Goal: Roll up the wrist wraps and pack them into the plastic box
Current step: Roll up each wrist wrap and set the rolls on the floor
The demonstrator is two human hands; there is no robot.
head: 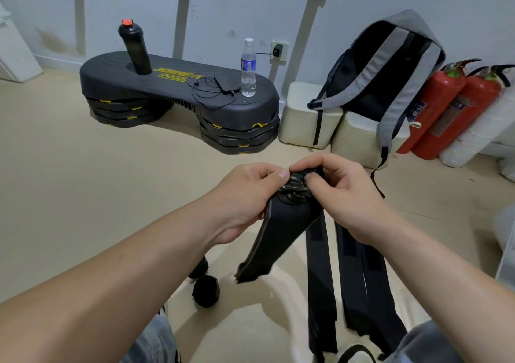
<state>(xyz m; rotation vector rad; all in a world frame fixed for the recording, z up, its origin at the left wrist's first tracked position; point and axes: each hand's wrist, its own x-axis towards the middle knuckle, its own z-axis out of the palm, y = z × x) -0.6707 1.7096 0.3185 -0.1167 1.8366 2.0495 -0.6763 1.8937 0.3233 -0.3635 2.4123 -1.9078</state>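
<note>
Now, left hand [250, 192]: it pinches the top end of a black wrist wrap [281, 237] with thumb and curled fingers. I think it holds this side tight so the end stays even.
Right hand [342, 192]: its fingers curl around the other side of the same end. The thumb presses on the cloth, likely to turn it over.
Small roll [299, 184]: it sits between the two thumbs. It is tiny, so the rolling has only just begun on this wrap.
Loose tail: the rest of the wrap hangs down under the left hand, free to be pulled up as the roll grows.
Flat wraps [359, 265]: these long black strips lie straight, below the right wrist. They are not rolled yet, and laid out like this they look easy to pick up one at a time.
Rolled wraps [206, 290]: two dark round bundles sit below the left arm, near each other. They look done.
Plastic box: a pale shiny shape [178, 290] curves beside the bundles. It may be the box wall, but I cannot tell for sure.
How far along: a few rolled, one started, more to go.
</note>
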